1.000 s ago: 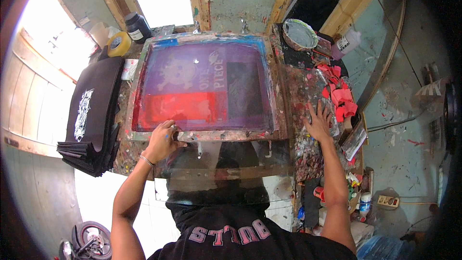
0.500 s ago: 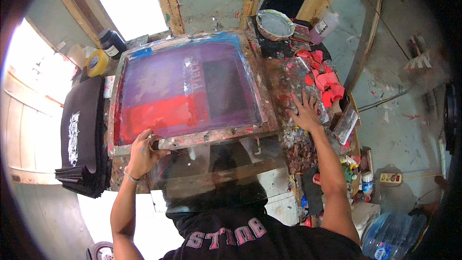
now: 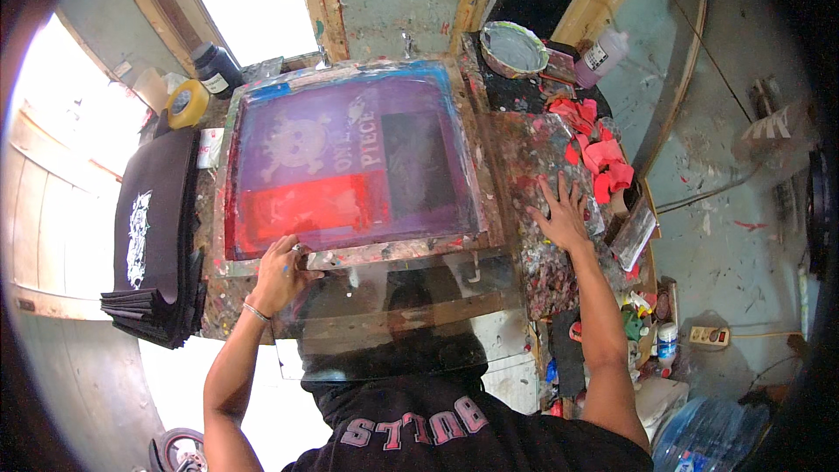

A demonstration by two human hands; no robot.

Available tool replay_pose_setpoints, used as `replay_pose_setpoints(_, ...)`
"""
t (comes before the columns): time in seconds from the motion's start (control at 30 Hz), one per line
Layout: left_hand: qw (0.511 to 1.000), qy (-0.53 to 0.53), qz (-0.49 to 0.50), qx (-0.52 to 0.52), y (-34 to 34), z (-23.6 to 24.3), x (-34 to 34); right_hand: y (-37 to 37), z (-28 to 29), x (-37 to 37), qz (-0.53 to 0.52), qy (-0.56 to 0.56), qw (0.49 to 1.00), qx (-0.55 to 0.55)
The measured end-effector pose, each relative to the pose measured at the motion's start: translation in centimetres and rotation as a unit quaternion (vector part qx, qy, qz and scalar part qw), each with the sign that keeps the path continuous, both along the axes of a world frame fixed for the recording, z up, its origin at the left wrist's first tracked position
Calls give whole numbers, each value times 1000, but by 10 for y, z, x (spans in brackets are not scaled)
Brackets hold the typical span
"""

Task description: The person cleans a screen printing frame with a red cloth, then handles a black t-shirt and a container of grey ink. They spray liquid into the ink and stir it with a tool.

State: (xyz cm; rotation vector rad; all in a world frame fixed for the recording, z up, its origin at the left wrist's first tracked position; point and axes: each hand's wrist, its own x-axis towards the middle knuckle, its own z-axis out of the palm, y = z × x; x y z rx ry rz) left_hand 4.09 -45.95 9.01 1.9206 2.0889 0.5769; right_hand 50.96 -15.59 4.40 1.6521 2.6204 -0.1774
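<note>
- The screen frame [image 3: 411,250] is set on the middle of the paint-stained bench [image 3: 546,284], its near rail lying along the bench's near side.
- The near rail is gripped toward its left end by the left hand [image 3: 281,275], fingers curled over the top; whether the thumb is tucked fully beneath cannot be told.
- Nothing is seen to be held by the right hand [image 3: 564,223]; it is laid palm down, fingers spread, on the bench's right part.
- The frame is judged stiff and moderately light, though awkward for its breadth; its rails, crusted with dried paint, would probably be rough rather than slippery.
- The mesh [image 3: 367,201] is judged thin and easily dented or torn, perhaps tacky over the red area; hold is best taken on the rails.
- Pale block capitals are shown on the mesh beside a skull motif [image 3: 299,142].
- White labels are carried by the dark jar [image 3: 214,74] at the bench's far-left corner and the bottle [image 3: 603,57] at its far right; their print is too small to be read.
- Large outlined letters are worn on the black shirt [image 3: 419,433], at the bench's near side.
</note>
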Motion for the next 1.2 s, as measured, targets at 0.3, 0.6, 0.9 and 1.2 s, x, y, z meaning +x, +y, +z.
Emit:
replay_pose_setpoints(0.3,1000,0,-11,16,0,2,0,8,4,-6,-3,-26,1000,-8)
replay_pose_setpoints(0.6,1000,-3,-9,7,2,3,1,10,0,-4,0,-23,1000,7)
replay_pose_setpoints(0.9,1000,-14,-11,4,1,-5,-4,16,-6,-4,2,7,1000,3)
replay_pose_setpoints(1.2,1000,-5,-8,19,2,-7,-1,17,-10,0,-4,-2,1000,3)
